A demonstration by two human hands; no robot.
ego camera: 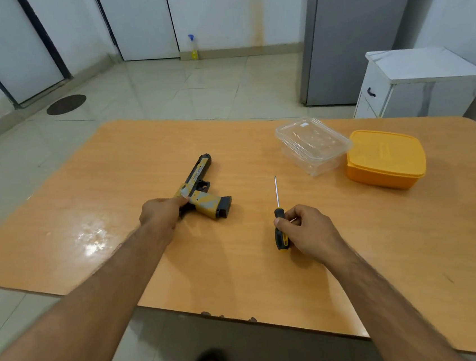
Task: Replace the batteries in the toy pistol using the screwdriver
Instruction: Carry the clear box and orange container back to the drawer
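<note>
Head view: left hand [161, 213] fingers, mostly hidden, grasp toy pistol [202, 191]; right hand [303, 229] fingers clench screwdriver [280, 228].

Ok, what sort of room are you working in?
Probably a home kitchen or utility room: tiled floor, a grey refrigerator by the wall, plastic food containers on the wooden table.

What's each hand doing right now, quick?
Left hand: gripping the toy pistol at its rear, on the table.
Right hand: gripping the screwdriver by its handle.
</note>
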